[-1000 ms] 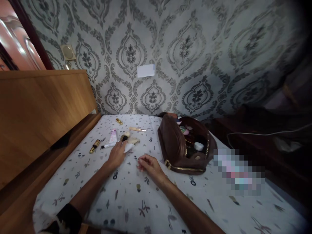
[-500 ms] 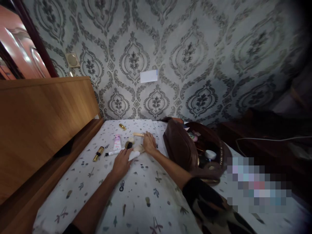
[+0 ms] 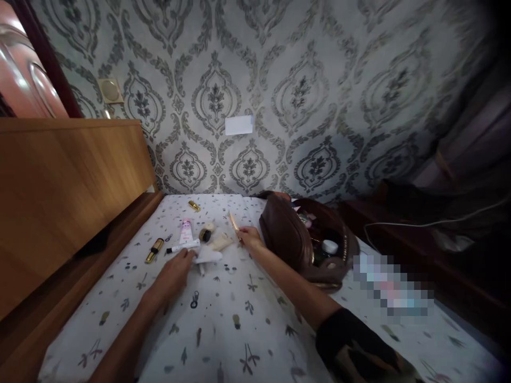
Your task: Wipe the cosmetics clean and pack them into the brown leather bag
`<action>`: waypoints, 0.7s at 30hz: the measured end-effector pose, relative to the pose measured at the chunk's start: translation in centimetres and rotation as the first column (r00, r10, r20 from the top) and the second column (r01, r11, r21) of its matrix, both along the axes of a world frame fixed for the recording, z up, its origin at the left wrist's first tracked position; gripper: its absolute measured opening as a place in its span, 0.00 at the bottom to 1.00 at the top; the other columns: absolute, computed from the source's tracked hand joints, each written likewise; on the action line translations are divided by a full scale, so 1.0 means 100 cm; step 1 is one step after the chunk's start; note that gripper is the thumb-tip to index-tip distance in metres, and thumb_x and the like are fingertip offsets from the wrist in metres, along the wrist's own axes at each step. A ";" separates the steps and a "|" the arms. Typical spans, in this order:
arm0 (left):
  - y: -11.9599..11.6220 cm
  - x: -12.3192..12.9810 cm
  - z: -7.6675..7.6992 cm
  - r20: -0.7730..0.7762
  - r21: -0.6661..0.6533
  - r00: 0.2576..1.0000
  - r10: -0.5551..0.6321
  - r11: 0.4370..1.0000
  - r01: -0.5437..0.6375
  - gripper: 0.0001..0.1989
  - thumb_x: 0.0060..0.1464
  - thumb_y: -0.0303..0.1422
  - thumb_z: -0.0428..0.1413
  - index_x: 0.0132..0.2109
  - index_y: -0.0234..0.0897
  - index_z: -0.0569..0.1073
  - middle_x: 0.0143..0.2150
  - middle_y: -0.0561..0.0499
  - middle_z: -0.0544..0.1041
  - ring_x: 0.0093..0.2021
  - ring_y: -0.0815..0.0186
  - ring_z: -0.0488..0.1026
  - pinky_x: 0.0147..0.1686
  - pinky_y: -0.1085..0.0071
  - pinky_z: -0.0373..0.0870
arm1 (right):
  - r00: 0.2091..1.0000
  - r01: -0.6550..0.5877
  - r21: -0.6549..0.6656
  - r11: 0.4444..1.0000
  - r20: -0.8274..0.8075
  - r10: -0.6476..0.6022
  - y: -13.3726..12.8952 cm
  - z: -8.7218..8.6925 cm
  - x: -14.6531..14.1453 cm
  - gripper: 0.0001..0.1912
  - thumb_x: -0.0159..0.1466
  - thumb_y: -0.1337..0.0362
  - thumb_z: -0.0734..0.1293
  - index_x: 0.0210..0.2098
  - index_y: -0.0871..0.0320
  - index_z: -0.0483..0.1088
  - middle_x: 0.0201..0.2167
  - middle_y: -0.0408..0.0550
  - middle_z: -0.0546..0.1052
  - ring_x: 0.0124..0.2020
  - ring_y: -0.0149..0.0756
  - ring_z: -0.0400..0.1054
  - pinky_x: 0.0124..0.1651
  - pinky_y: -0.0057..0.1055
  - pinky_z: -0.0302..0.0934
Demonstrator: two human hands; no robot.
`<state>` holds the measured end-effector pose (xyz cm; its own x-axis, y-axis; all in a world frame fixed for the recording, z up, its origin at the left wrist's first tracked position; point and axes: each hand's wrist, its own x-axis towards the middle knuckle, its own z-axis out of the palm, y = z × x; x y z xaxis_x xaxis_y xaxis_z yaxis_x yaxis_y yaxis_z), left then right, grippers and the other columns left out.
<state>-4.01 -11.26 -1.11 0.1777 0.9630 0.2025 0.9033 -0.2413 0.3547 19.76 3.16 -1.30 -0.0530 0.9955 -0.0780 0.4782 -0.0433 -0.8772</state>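
My left hand (image 3: 178, 268) is closed, its fingertips pinching a thin white piece (image 3: 209, 257) that looks like tissue. Between the fingers of my right hand (image 3: 250, 238) is a slim gold-tan stick (image 3: 233, 220), its tip tilted up toward the wall. A crumpled beige cloth-like piece (image 3: 220, 242) lies between the hands. Just beyond my left fingers are a white tube with a black end (image 3: 184, 246), a pink-and-white squeeze tube (image 3: 186, 231) and a small round dark jar (image 3: 205, 235). A black-and-gold cosmetic tube (image 3: 155, 250) rests further left, and a gold lipstick-like tube (image 3: 194, 206) near the wall.
An unzipped brown bag (image 3: 285, 229) stands on the right, holding a white-capped bottle (image 3: 329, 247) and other items. The patterned sheet (image 3: 215, 330) covers the surface. A wooden panel (image 3: 72, 186) borders the left; a patterned wall (image 3: 275, 149) rises behind. A blurred-out item (image 3: 391, 287) lies right.
My right hand has lifted the gold-tan stick, turning it from lying flat to tilted upright. My left hand has drawn left with the white piece, away from the beige one.
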 end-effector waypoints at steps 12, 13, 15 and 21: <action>-0.007 0.102 0.010 0.779 0.014 0.626 0.042 0.996 -0.084 0.13 0.56 0.43 0.55 0.41 0.38 0.69 0.34 0.52 0.74 0.37 0.63 0.71 0.39 0.69 0.67 | 0.894 -0.109 0.305 0.946 -0.386 0.228 -0.144 -0.010 -0.005 0.12 0.57 0.55 0.65 0.31 0.59 0.70 0.27 0.45 0.73 0.28 0.33 0.65 0.33 0.29 0.61; -0.007 0.108 0.011 0.801 0.015 0.596 0.063 0.992 -0.125 0.14 0.55 0.44 0.57 0.40 0.39 0.68 0.33 0.53 0.73 0.36 0.63 0.71 0.37 0.70 0.67 | 0.914 -0.106 0.359 0.927 -0.332 0.233 -0.151 -0.011 -0.004 0.10 0.59 0.58 0.64 0.32 0.59 0.71 0.28 0.45 0.73 0.30 0.33 0.65 0.34 0.29 0.60; -0.004 0.114 0.015 0.845 -0.015 0.523 0.114 0.982 -0.190 0.16 0.52 0.45 0.60 0.39 0.39 0.68 0.29 0.55 0.70 0.32 0.64 0.70 0.33 0.71 0.67 | 0.932 -0.138 0.394 0.909 -0.258 0.253 -0.163 -0.015 -0.001 0.09 0.61 0.60 0.63 0.35 0.58 0.72 0.29 0.45 0.74 0.31 0.33 0.65 0.34 0.28 0.59; 0.009 0.117 0.026 0.977 -0.178 0.068 0.200 0.954 -0.242 0.27 0.47 0.52 0.62 0.47 0.40 0.67 0.28 0.58 0.70 0.25 0.69 0.70 0.26 0.74 0.67 | 0.760 -0.265 0.240 0.934 -0.544 0.355 -0.169 -0.019 0.003 0.13 0.59 0.53 0.68 0.33 0.58 0.71 0.25 0.41 0.70 0.26 0.30 0.63 0.30 0.26 0.59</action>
<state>7.71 -10.36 1.48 -0.4172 0.9085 0.0252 -0.2234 -0.1294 0.9661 20.03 -13.79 -3.20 -0.3503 0.9140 0.2046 -0.1452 0.1629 -0.9759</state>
